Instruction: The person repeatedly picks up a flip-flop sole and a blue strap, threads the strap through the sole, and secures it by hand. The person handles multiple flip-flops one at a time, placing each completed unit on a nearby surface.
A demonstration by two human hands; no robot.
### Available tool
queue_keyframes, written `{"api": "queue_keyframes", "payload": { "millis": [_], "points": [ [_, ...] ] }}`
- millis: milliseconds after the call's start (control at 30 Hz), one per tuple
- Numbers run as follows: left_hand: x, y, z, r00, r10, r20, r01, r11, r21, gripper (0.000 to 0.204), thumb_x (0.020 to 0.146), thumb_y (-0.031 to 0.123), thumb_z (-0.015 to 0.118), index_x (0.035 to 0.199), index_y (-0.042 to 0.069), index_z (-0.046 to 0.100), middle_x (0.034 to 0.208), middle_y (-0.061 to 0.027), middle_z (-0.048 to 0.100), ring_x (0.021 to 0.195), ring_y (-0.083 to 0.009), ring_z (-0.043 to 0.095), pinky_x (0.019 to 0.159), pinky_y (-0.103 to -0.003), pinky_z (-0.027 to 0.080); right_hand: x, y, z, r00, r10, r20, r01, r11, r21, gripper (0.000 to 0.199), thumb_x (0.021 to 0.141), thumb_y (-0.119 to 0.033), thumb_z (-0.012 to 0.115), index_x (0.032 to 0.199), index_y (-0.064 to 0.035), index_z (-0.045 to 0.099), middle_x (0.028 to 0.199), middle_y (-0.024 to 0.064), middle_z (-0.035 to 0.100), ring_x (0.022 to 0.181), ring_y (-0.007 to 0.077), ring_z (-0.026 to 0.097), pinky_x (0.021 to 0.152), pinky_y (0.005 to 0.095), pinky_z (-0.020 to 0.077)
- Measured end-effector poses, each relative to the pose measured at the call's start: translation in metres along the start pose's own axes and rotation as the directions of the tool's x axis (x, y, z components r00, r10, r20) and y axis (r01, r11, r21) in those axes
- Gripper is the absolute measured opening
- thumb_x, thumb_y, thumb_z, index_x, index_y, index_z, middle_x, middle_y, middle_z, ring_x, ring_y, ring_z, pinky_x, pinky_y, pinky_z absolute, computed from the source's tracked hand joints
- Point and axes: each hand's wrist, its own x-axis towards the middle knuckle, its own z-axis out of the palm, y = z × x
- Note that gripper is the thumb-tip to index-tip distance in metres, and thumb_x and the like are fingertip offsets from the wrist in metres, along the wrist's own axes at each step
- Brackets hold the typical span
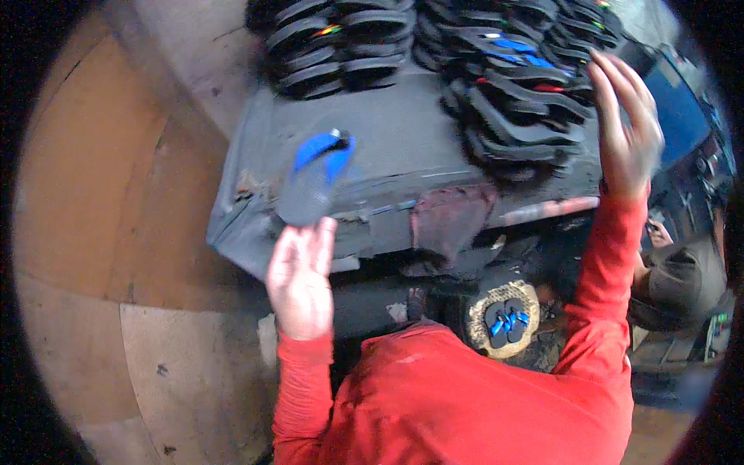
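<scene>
1. The left hand (301, 288), left of centre, lies palm up, fingers outstretched and not closed on anything; its tips meet the heel of a blue-strapped sandal (305, 195). Whether they bear its weight, I cannot tell.
2. That sandal is over the near left part of the dark table (387, 128).
3. The right hand (629, 151), upper right and blurred, is raised, fingers spread and apparently unladen, beside stacked sandals (523, 124).
4. The step looks like placing or picking up one sandal; moving it next would call for a firmer grasp.
</scene>
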Motion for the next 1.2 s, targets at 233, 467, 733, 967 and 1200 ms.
{"api": "queue_keyframes", "payload": {
  "millis": [233,467,733,967,1200],
  "points": [
    [-0.036,-0.008,-0.023,0.969,-0.243,-0.051,0.248,0.957,0.15,0.028,0.101,0.01,0.05,0.122,-0.007,0.054,0.115,-0.0239,0.064,0.105,-0.0331,0.066,0.092,-0.042,0.056,0.052,0.091,0.056,0.701,-0.027,0.713,-0.45,0.759,0.471,0.05,0.093,-0.035,0.066,0.13,-0.0014,0.06,0.12,0.0124,0.067,0.113,0.0184,0.061,0.099,0.0307,0.0447],
    [-0.06,-0.008,-0.032,0.965,-0.254,-0.071,0.263,0.931,0.253,0.021,0.099,0.009,0.05,0.112,-0.006,0.059,0.101,-0.0206,0.068,0.089,-0.0282,0.07,0.078,-0.038,0.059,0.08,0.105,0.143,0.448,-0.009,0.894,-0.086,0.995,0.053,0.054,0.076,-0.034,0.08,0.12,-0.0057,0.067,0.102,0.0147,0.073,0.089,0.0286,0.069,0.08,0.0409,0.0534],
    [-0.082,0.01,-0.03,0.982,-0.18,-0.063,0.191,0.94,0.282,0.026,0.101,0.014,0.05,0.114,-0.006,0.058,0.101,-0.0207,0.068,0.09,-0.0287,0.07,0.079,-0.038,0.059,0.081,0.011,0.024,0.861,-0.051,0.506,-0.085,0.967,0.241,0.017,0.076,-0.016,0.068,0.087,-0.0031,0.069,0.077,0.0187,0.067,0.072,0.032,0.068,0.065,0.0392,0.053],
    [-0.087,-0.017,-0.024,0.996,-0.088,0.011,0.088,0.966,-0.242,0.071,0.091,0.04,0.068,0.138,-0.006,0.041,0.135,-0.0224,0.052,0.126,-0.035,0.051,0.107,-0.05,0.041,-0.067,-0.192,-0.025,0.768,-0.618,0.165,0.374,0.643,0.669,0.024,0.058,-0.014,0.076,0.074,-0.0104,0.058,0.093,0.0089,0.066,0.089,0.0272,0.065,0.08,0.0435,0.0523],
    [-0.111,-0.041,-0.096,0.943,0.023,-0.332,0.238,0.651,0.721,0.034,0.094,0.03,0.068,0.101,-0.003,0.068,0.085,-0.002,0.067,0.079,-0.0069,0.057,0.07,-0.027,0.048,-0.237,-0.261,0.028,0.819,-0.282,0.499,-0.343,0.456,0.821,0.067,0.072,-0.039,0.081,0.123,-0.0005,0.061,0.128,0.0212,0.058,0.118,0.0393,0.057,0.098,0.0431,0.0484]
  ]
}}
